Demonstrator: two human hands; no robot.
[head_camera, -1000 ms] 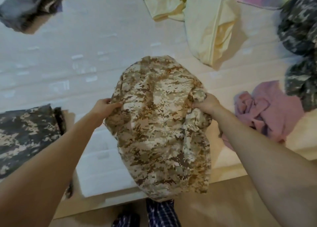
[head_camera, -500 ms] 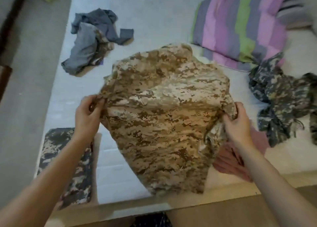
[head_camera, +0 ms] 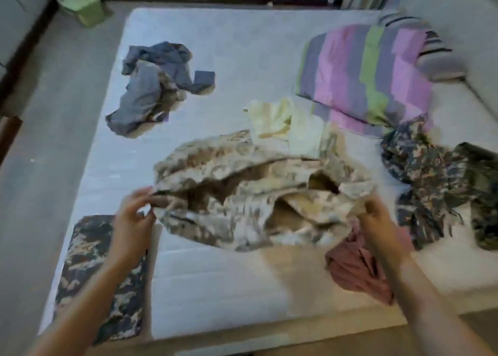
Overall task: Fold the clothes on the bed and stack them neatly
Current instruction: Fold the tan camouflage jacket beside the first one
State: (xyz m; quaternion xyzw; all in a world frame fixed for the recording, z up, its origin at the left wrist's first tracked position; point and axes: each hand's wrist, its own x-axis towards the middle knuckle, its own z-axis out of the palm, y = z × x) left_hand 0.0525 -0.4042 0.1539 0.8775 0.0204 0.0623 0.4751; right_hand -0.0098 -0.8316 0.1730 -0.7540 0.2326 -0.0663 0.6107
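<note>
A tan desert-camouflage garment [head_camera: 242, 183] billows over the white bed [head_camera: 221, 288], held by its near edge at both sides. My left hand [head_camera: 132, 215] grips its left corner and my right hand [head_camera: 377, 215] grips its right corner. A folded dark camouflage piece [head_camera: 89, 269] lies flat at the bed's near left. Unfolded clothes lie around: a pink garment [head_camera: 350, 272] under my right forearm, a pale yellow one [head_camera: 283, 124] behind the tan garment, a grey-blue heap [head_camera: 153, 86] at the far left, and dark camouflage clothes [head_camera: 431, 183] at the right.
A striped purple, pink and green pillow [head_camera: 369, 75] lies at the bed's far right. Grey floor [head_camera: 40, 145] runs along the left of the bed, with a green box [head_camera: 89, 10] at the far left corner. The bed's wooden front edge [head_camera: 242, 339] is just below my arms.
The tan garment has gone from hanging upright in front of me to billowing out flat, low over the bed. My view has tilted up, showing the whole bed.
</note>
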